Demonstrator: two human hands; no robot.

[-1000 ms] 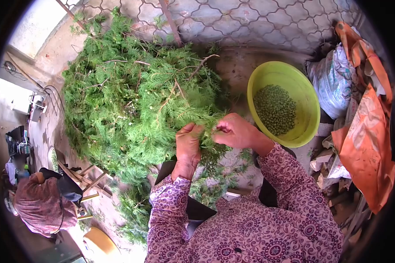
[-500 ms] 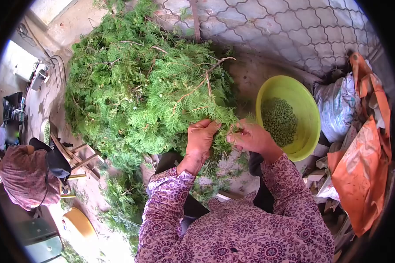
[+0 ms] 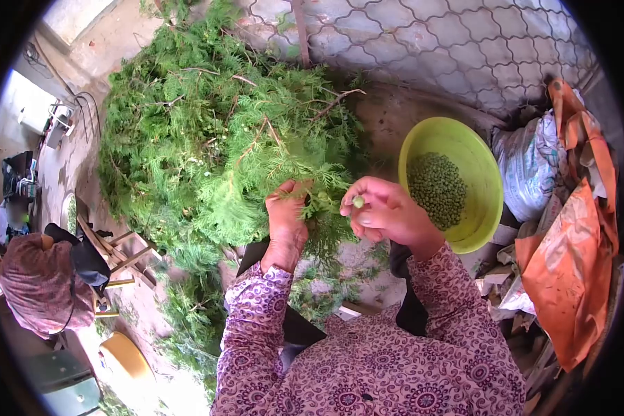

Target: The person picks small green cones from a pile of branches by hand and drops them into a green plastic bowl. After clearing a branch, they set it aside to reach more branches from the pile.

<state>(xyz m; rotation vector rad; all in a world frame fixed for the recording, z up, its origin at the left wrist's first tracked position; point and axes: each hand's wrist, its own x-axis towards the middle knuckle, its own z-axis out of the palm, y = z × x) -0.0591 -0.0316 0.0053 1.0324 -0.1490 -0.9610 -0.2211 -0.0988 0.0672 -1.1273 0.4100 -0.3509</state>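
My left hand [image 3: 286, 222] is closed around a leafy evergreen branch [image 3: 284, 163] at the front of a large green heap [image 3: 166, 132]. To its right, my right hand [image 3: 392, 213] is curled, with a small round green cone [image 3: 358, 202] showing between thumb and fingers. It is a little apart from the sprig tips. Beside that hand stands a yellow-green basin [image 3: 485, 194], partly filled with similar small green cones [image 3: 437, 191].
A wire mesh panel [image 3: 423, 55] lines the back. White sacks [image 3: 530, 163] and an orange sheet [image 3: 565, 277] lie at the right. At the left another person [image 3: 45, 281] sits near a wooden frame [image 3: 121, 253] and an orange-yellow tub [image 3: 126, 355].
My left hand has shifted left with the branch, whose stem has swung left. My right hand has drawn away from the sprigs, and a green cone now shows in its fingers.
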